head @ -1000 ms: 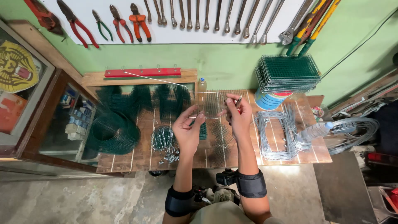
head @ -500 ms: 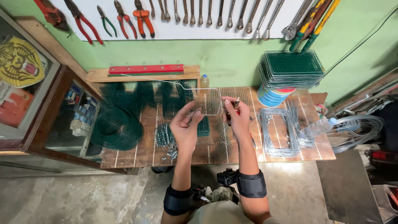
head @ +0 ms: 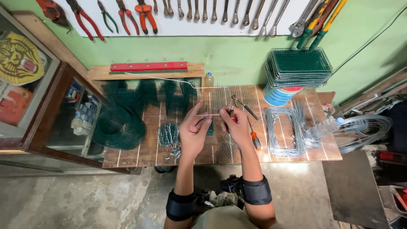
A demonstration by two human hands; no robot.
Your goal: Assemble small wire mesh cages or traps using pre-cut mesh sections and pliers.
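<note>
Both hands over desk (head: 140, 154), meeting at lower edge of bare wire grid panel (head: 217, 99). Left hand (head: 193, 132): grip pinched shut on panel's near wire. Right hand (head: 235, 126): grip closed around small tool, tip at same wire. Screwdriver (head: 255, 140) lies just right of grip. Judgement: steady panel left-handed, twist in short turns, keep fingertips off cut ends.

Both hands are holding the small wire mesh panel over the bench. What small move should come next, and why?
Probably lower the wire mesh panel flat onto the wooden bench. The left hand and right hand pinch only its near edge, so most of it hangs unsupported, and a long loose wire sticks out to the left.
</note>
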